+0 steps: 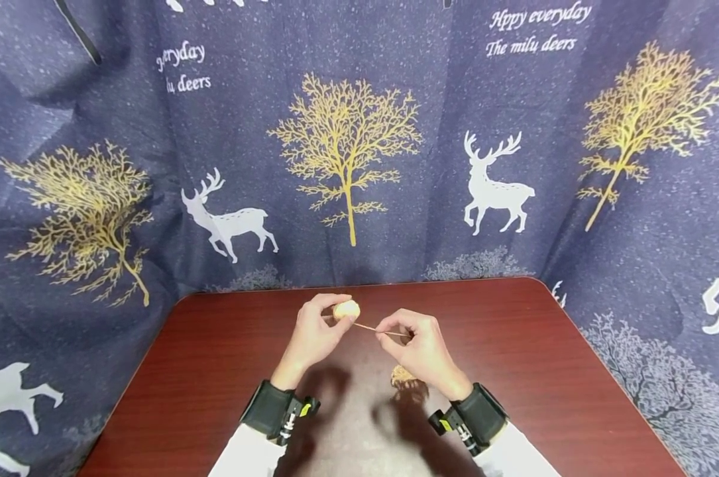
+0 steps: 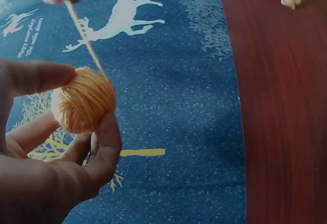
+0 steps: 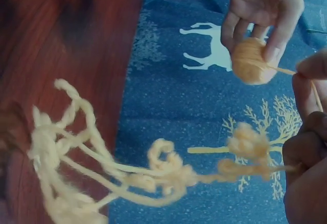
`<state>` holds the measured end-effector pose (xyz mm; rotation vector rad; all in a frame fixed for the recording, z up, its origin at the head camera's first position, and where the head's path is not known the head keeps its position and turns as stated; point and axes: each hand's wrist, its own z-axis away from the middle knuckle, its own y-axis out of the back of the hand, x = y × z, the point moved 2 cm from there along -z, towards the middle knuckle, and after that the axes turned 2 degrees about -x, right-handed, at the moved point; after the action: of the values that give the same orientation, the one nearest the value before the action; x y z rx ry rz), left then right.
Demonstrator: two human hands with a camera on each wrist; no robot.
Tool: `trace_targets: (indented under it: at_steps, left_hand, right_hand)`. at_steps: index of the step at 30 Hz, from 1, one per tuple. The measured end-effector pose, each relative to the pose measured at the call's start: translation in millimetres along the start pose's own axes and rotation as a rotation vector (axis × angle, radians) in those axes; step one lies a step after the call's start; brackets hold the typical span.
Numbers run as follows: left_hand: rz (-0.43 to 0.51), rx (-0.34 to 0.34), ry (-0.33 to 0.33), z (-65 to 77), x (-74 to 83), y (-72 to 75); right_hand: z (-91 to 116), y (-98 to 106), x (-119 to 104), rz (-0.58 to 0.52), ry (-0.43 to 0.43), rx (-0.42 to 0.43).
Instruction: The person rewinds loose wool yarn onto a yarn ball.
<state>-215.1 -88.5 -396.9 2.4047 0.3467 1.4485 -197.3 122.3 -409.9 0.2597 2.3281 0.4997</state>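
Observation:
A small ball of pale orange yarn (image 2: 87,100) is gripped between the thumb and fingertips of my left hand (image 1: 319,329), above the table. From the ball a taut yarn strand (image 1: 365,326) runs across to my right hand (image 1: 420,341), whose thumb and fingers pinch it. In the right wrist view, the strand passes through the right fingers and continues into a loose, looped tangle of yarn (image 3: 168,183). That same tangle appears below the right hand in the head view; whether it hangs or touches the tabletop is hard to tell.
Both hands are over a reddish-brown wooden table (image 1: 216,371) with rounded far corners. Behind its far edge hangs a dark blue curtain (image 1: 389,199) printed with white deer and golden trees. Each wrist wears a black strap (image 1: 270,409) with a small camera.

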Motion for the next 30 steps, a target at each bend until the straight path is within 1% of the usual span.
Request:
trace_targets:
  at_steps: [4,6,8,12,14,17,20,23,26,27,29,30]
  left_hand:
    - [-0.051,-0.035,-0.008,3.2,-4.4,-3.0]
    - [-0.062,-0.046,0.003,4.5,-6.1,-3.8]
    - [-0.076,-0.047,0.021,5.9,-6.8,-3.7]
    - [-0.062,-0.080,0.059,8.7,-8.4,-4.6]
    - [-0.047,-0.110,0.073,10.2,-8.8,-5.7]
    - [-0.055,-0.156,0.083,12.4,-9.2,-7.5]
    - [-0.084,-0.187,0.068,13.7,-9.2,-8.8]
    - [-0.087,-0.183,0.089,14.4,-8.8,-8.7]
    - [-0.078,-0.170,0.114,15.1,-8.7,-7.4]
    - [-0.072,-0.176,0.122,15.4,-8.7,-6.9]
    - [-0.063,-0.223,0.109,16.0,-9.1,-6.6]
    - [-0.054,-0.264,0.095,16.4,-8.5,-6.6]
  right_hand:
    - [-1,4,-3,-0.032,-0.007,-0.023]
    - [-3,7,-6,-0.062,-0.017,-0.034]
    - [-6,12,-13,-0.110,-0.045,-0.039]
    - [-12,23,-27,-0.211,-0.106,-0.031]
    - [-14,26,-28,-0.245,-0.127,-0.026]
    - [-13,27,-18,-0.265,-0.139,-0.026]
    - [-11,25,-1,-0.263,-0.162,-0.025]
    - [-9,26,12,-0.272,-0.177,-0.015]
    - [-8,28,17,-0.296,-0.199,-0.010]
    - [-8,28,18,-0.303,-0.206,-0.010]
    - [-8,30,20,-0.314,-0.230,-0.008]
    - [-9,30,21,-0.317,-0.239,-0.007]
